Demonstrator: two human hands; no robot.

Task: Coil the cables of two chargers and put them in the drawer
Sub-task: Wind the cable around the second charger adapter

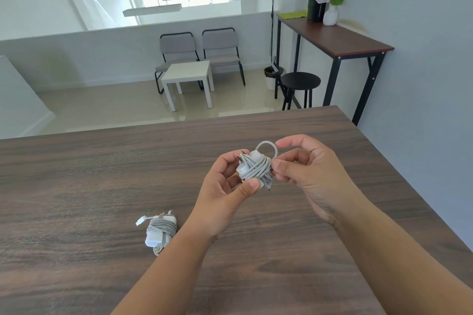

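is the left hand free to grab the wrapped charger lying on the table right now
Probably not yet. The left hand grips the charger being wound, which the right hand also holds. The wrapped charger lies uncovered on the table beside the left forearm, so the path looks open once it lets go.

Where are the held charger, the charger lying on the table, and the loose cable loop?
held charger (256, 169): head view, on its wrapped cable turns.
charger on the table (160, 231): head view, on its wrapped middle.
cable loop (266, 144): head view, on the loop's top arc.
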